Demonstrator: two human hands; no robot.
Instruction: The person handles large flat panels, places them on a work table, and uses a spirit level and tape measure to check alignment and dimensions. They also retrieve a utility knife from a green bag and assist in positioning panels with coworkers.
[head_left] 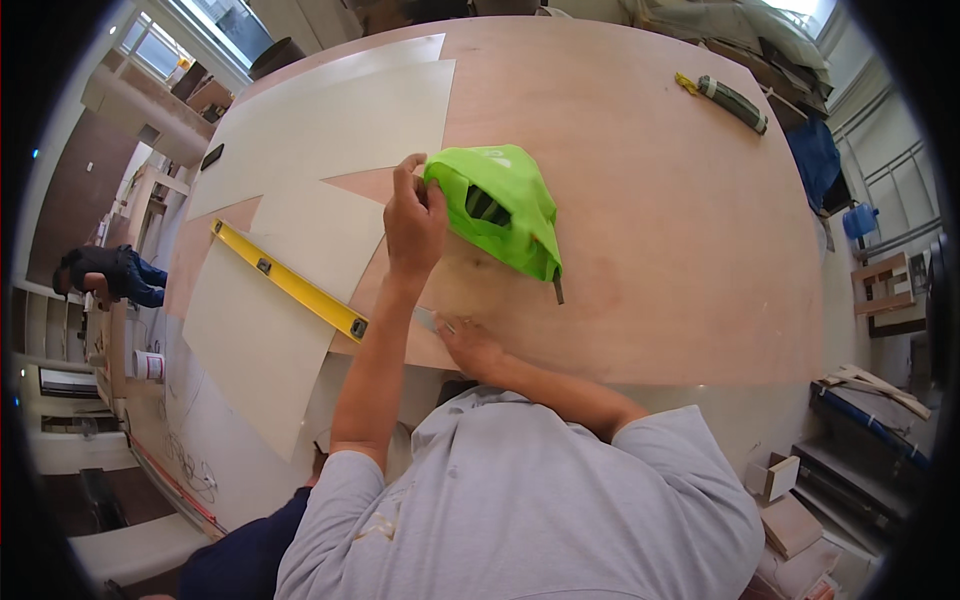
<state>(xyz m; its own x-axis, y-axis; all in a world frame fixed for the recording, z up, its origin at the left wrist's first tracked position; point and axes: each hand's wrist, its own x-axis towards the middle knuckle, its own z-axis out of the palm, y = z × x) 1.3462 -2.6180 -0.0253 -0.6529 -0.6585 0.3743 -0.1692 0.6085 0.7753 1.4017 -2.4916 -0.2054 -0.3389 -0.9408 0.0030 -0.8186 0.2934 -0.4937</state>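
My left hand (pixel 412 222) is closed on the left edge of a bright green cloth bag (pixel 505 190), its fingers pinching the fabric. Dark contents (pixel 487 207) show through the bag's opening, but I cannot make out their kind. A thin dark end pokes out at the bag's lower right corner. Close to the table's near edge, my right hand (pixel 472 350) has its fingers bent together beside a small pale thing; what they hold is too blurred to name. Left of my left forearm, a yellow spirit level (pixel 290 281) lies slantwise across white sheets (pixel 270 340).
The large wooden-faced tabletop (pixel 660 220) carries more white sheets (pixel 330 120) at the far left. A dark phone-like object (pixel 212 157) rests on them. A dark rolled bundle (pixel 733 105) lies far right. One person (pixel 115 275) stands left; another's dark sleeve (pixel 245 550) is close behind my left side.
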